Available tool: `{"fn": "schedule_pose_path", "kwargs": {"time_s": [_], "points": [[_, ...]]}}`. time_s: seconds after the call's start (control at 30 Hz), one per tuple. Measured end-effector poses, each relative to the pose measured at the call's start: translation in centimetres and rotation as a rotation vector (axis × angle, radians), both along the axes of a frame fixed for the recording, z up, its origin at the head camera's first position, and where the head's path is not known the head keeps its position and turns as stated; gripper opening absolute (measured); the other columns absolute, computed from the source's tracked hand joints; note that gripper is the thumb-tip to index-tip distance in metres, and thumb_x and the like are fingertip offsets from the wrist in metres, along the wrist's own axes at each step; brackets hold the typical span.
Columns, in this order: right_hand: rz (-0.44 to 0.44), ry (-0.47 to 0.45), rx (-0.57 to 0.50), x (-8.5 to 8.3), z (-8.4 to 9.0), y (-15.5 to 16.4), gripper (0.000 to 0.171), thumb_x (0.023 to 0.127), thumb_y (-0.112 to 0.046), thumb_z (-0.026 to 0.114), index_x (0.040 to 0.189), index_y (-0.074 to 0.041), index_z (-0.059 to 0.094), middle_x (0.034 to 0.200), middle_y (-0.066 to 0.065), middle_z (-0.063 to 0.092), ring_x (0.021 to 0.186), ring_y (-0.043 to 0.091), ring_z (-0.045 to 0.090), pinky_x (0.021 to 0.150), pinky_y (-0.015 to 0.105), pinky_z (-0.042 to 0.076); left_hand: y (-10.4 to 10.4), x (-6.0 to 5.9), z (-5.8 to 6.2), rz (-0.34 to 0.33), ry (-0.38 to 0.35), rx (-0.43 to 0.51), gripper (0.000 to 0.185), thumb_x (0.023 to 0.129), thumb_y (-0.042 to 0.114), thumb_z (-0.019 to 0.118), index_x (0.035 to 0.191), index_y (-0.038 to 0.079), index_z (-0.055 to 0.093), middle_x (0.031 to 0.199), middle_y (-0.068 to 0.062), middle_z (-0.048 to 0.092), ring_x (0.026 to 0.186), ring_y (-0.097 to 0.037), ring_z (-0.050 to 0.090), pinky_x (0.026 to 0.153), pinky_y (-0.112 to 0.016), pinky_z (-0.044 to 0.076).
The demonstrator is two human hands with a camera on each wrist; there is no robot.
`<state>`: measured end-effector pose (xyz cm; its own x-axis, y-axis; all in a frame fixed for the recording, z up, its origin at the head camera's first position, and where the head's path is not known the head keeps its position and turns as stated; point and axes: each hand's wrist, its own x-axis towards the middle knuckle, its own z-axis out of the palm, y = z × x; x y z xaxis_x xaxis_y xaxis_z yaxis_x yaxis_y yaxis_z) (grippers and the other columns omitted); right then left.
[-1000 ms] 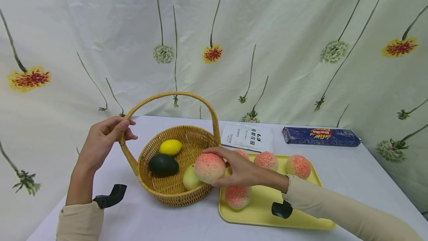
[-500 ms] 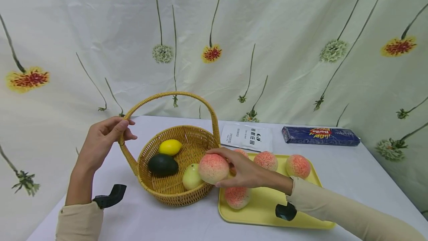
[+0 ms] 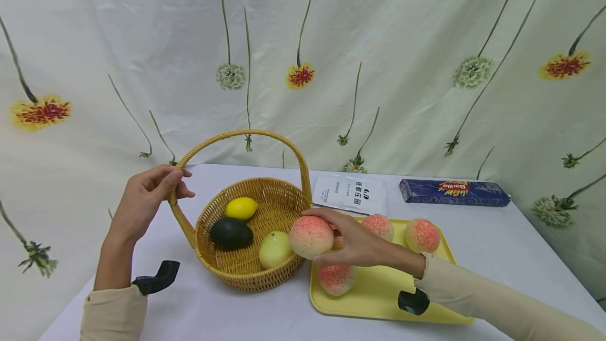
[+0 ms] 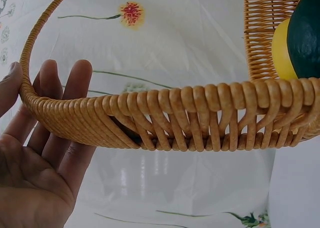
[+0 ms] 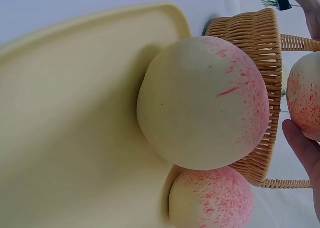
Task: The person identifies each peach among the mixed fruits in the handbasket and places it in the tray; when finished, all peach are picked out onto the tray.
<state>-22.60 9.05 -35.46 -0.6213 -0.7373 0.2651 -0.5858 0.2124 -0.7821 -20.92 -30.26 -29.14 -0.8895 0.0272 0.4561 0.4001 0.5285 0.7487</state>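
Note:
My left hand (image 3: pixel 148 199) pinches the left side of the wicker basket's arched handle (image 3: pixel 246 132) between thumb and fingers; the left wrist view shows the fingers (image 4: pixel 75 87) behind the cane. Inside the wicker basket (image 3: pixel 251 281) lie a yellow lemon (image 3: pixel 242 208), a dark green avocado-like fruit (image 3: pixel 231 233) and a pale green round fruit (image 3: pixel 275 250). My right hand (image 3: pixel 347 238) grips a pink-and-cream peach (image 3: pixel 311 237) at the basket's right rim, above the gap to the tray. In the right wrist view, that held peach (image 5: pixel 305 95) is cut off by the frame edge.
A yellow tray (image 3: pixel 379 299) right of the basket carries several peaches, one near its front left (image 3: pixel 337 279), one at the back right (image 3: pixel 423 235). Behind lie a white printed pouch (image 3: pixel 350 194) and a blue Barilla box (image 3: pixel 454 192). A floral curtain (image 3: pixel 402 30) hangs behind the table.
My right hand has drawn the peach rightward from over the basket toward the tray, uncovering the pale green fruit. The left hand and the basket have stayed in place.

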Motion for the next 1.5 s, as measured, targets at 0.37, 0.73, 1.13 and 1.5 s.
{"fn": "schedule_pose_path", "kwargs": {"time_s": [0.37,0.73,1.13,1.5], "points": [[-0.051,0.019,-0.008,0.1,-0.5,1.4,0.076,0.079,-0.024,0.079,0.143,-0.017,0.040,0.138,0.005,0.050,0.119,0.021,0.055,0.089,0.034,0.051,0.1,0.1,0.0,0.004,-0.007,0.000,0.030,0.101,0.025,0.049,0.109,-0.001,0.061,0.076,-0.011,0.069,0.078,-0.020,0.069,0.077,-0.017,0.047],[-0.039,-0.015,-0.043,0.3,-1.2,2.1,0.073,0.079,-0.020,0.078,0.140,-0.018,0.040,0.137,0.000,0.048,0.118,0.018,0.056,0.090,0.030,0.051,0.0,0.0,0.0,-0.004,-0.002,0.004,0.029,0.101,0.024,0.049,0.109,-0.001,0.061,0.076,-0.009,0.069,0.077,-0.017,0.069,0.078,-0.018,0.046],[-0.105,-0.038,-0.054,0.5,-1.7,3.6,0.075,0.080,-0.021,0.078,0.143,-0.021,0.037,0.143,0.006,0.043,0.118,0.022,0.056,0.089,0.032,0.052,0.0,0.0,0.0,-0.003,0.001,0.003,0.029,0.101,0.023,0.049,0.109,-0.002,0.061,0.074,-0.005,0.069,0.077,-0.015,0.069,0.077,-0.017,0.047],[-0.166,-0.034,-0.054,0.7,-1.7,5.1,0.079,0.080,-0.023,0.078,0.145,-0.023,0.033,0.135,0.004,0.050,0.114,0.022,0.059,0.088,0.033,0.052,0.0,0.0,0.0,-0.011,0.002,0.006,0.027,0.101,0.023,0.049,0.108,-0.001,0.062,0.074,-0.004,0.070,0.077,-0.013,0.069,0.078,-0.018,0.047]]}}
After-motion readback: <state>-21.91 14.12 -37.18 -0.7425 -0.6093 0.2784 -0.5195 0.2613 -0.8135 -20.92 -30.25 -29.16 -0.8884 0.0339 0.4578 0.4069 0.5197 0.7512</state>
